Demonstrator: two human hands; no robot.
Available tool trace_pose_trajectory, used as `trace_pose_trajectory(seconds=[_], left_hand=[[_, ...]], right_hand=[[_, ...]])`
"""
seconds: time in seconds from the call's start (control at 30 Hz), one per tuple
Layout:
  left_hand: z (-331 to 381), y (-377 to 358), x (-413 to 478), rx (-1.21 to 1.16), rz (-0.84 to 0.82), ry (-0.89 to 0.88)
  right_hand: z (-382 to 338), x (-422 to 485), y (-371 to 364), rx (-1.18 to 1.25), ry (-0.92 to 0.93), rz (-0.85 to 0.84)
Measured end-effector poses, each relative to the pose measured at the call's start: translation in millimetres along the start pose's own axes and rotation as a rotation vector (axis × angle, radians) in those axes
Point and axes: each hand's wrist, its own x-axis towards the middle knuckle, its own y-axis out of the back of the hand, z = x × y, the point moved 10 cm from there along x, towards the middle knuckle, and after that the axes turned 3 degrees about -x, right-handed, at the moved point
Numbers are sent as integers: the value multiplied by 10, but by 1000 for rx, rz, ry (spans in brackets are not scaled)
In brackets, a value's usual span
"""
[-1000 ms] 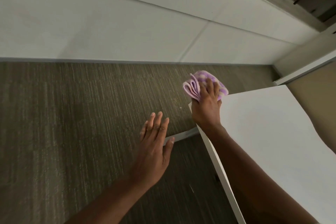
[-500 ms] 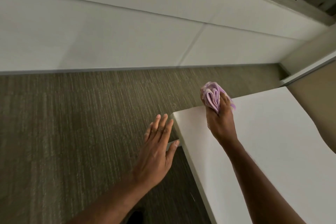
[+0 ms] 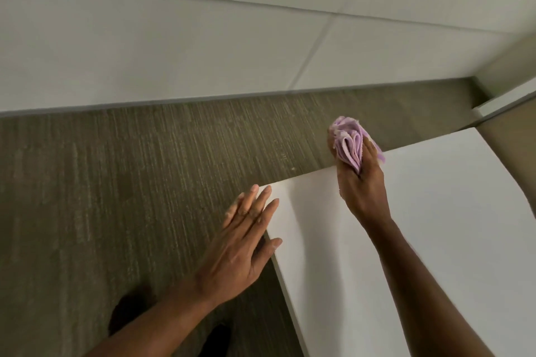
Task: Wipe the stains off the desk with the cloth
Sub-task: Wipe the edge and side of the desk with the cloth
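Note:
A white desk (image 3: 435,240) fills the right half of the view, its near-left corner pointing toward the carpet. My right hand (image 3: 361,191) grips a bunched purple cloth (image 3: 349,143) at the desk's far edge, the folds sticking up past my fingers. My left hand (image 3: 243,240) lies flat with straight fingers over the desk's left corner, fingertips on the top and the palm beyond the edge. I can make out no stain on the desk top.
Grey-brown carpet (image 3: 116,197) covers the floor to the left. A white panel wall (image 3: 203,46) runs along the back. A beige partition (image 3: 510,136) stands at the far right. A dark shoe (image 3: 130,313) shows below my left arm.
My right hand has carried the cloth from the desk's left corner rightward along the far edge. My left hand has come onto the corner.

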Motion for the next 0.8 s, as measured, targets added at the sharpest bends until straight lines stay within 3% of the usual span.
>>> trace_pose_trajectory(seconds=[0.3, 0.8], left_hand=[[239, -125, 79, 9, -95, -252], [158, -310, 91, -163, -149, -348]], right_hand=[[266, 232, 211, -58, -67, 114], [605, 761, 261, -462, -258, -39]])
